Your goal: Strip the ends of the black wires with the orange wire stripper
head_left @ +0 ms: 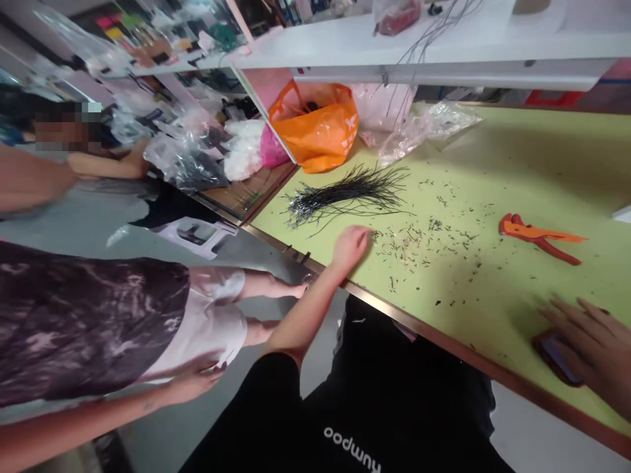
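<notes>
My left hand (352, 248) rests on the near edge of the yellow-green table with its fingers curled in. Nothing shows sticking out of it. Just beyond it lies a bundle of thin black wires (350, 194) with shiny, stripped-looking ends at the left. Small dark clippings (436, 226) are scattered to the right of this hand. At the right, my right hand (589, 341) is spread over a dark phone (559, 358) near the table edge, partly covering it. Orange-and-red wire strippers (539, 238) lie between the clippings and my right hand.
An orange bag (320, 128) and a clear plastic bag (428, 128) stand at the back, below a white shelf (444, 46). Another person (89, 322) stands close on my left. A white plastic stool (197, 235) is on the floor beyond.
</notes>
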